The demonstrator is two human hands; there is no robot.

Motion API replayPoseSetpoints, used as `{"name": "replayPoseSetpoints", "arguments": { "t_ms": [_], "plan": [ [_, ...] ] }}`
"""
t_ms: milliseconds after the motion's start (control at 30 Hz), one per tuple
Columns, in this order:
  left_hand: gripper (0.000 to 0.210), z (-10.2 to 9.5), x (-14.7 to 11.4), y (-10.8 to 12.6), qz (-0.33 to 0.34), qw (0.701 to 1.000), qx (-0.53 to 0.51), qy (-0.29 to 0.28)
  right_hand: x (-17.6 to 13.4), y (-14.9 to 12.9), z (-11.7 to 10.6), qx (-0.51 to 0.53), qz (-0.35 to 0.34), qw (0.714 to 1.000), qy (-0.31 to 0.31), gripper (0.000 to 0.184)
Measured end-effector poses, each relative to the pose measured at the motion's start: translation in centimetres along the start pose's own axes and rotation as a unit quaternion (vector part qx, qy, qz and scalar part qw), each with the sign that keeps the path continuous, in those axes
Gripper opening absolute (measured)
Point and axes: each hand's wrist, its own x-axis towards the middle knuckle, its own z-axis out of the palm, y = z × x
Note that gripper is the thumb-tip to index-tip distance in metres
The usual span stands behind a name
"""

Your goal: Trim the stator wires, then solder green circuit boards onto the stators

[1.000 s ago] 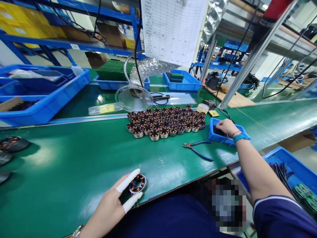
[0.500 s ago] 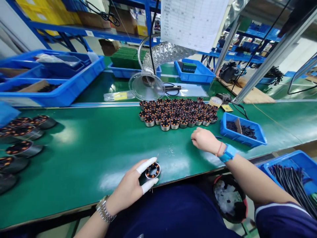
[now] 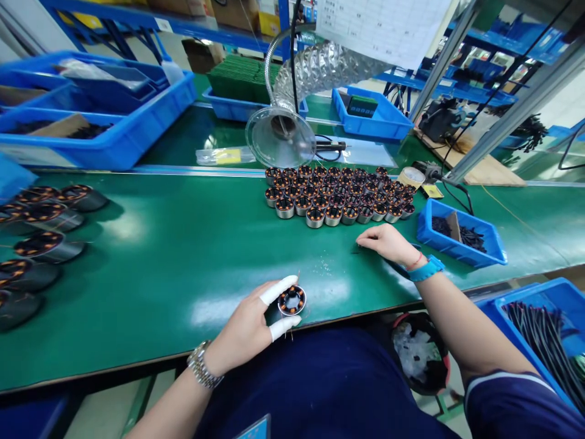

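Near the front edge of the glossy green desk [image 3: 183, 244], the left hand [image 3: 249, 326] is closed, finger and thumb, around a silver metal ring with black-and-orange windings [image 3: 300, 301], probably best steadied by its outer wall. Farther from that edge, the right hand [image 3: 388, 244] looks pinched, contents unclear.

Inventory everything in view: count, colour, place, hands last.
Bench: one, green, centre
Held coil ring: one, black-orange, front
Other rings: dozens, likewise, centre, left
Divided tray: one, blue, right
Large bin: one, blue, left
Boards: many, green, back
Small trays: two, blue, back
Duct: one, silver, back
Sheet: one, white, top
Tape roll: one, pale, right
Cable bin: one, blue, lower right
Waste bucket: one, black, lower right
Left hand: one, white finger covers, holding ring
Right hand: one, blue wristband, right
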Motion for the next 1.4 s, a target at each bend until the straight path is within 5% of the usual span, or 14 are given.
{"name": "replayPoseSetpoints", "arguments": {
  "t_ms": [500, 700, 867, 1400],
  "plan": [
    [0.058, -0.1, 0.2, 0.2, -0.002, 1.0, -0.026, -0.007, -0.4, -1.9, 0.2, 0.163, 0.067, 0.984, 0.017, 0.016],
    [0.058, -0.2, 0.4, 0.4, 0.01, 0.998, -0.054, -0.013, -2.2, -7.3, 4.9, 0.338, -0.007, 0.94, 0.037, 0.018],
    [0.059, -0.3, 0.4, 0.3, 0.014, 0.997, -0.07, -0.016, -1.6, -9.9, 7.8, 0.456, 0.017, 0.889, 0.04, 0.019],
    [0.057, -0.2, 0.4, 0.3, 0.02, 0.997, -0.075, -0.011, -0.9, -10.5, 7.4, 0.476, 0.012, 0.879, 0.012, 0.018]
  ]
}}
